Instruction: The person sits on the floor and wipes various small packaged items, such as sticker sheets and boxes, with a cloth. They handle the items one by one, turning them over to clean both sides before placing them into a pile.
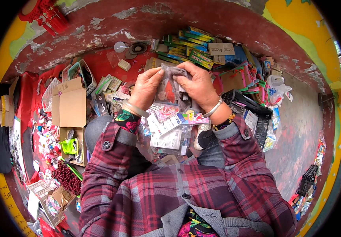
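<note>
Left hand (146, 87) and right hand (197, 86), each grip pinched on a grey cloth (177, 81) held above a heap of flat printed packets (166, 126). Left of the cloth: an open brown cardboard box (71, 103). Behind it: stacked green-and-yellow packages (186, 47) and a brown rectangular card sign (221, 49). Right: a black crate (253, 110).
</note>
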Available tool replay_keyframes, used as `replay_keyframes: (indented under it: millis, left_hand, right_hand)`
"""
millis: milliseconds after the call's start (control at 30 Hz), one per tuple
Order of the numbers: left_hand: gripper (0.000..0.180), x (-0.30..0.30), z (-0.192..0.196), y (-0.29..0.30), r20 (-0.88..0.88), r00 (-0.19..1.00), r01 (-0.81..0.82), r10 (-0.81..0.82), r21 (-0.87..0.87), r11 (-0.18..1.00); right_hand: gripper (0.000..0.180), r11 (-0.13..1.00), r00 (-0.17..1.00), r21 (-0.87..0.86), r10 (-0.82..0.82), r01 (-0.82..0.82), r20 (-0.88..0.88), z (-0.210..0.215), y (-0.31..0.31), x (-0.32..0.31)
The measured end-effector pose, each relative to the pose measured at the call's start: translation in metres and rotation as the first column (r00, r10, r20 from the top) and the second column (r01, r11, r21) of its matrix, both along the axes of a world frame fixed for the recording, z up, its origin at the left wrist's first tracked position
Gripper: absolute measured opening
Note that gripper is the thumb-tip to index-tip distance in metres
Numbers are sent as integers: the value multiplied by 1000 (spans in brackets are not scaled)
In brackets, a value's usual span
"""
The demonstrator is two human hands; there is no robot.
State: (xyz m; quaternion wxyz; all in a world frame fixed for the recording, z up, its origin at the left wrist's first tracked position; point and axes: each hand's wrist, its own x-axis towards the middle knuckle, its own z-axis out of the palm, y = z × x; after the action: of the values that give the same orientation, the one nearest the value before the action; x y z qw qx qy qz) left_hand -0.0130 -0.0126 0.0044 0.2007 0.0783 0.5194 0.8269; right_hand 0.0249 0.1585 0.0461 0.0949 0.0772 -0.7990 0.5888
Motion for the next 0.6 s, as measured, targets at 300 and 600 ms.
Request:
replay_keyframes:
  millis: [300, 600]
  left_hand:
    - [22, 9, 6, 3, -309, 947, -40, -88, -388, 921]
    - [13, 10, -3, 9, -675, 710, -311, -204, -559, 768]
  right_hand:
    - [15, 992, 981, 111, -31, 53, -190, -7, -14, 1]
    - [11, 956, 973, -181, -231, 232, 26, -16, -28, 3]
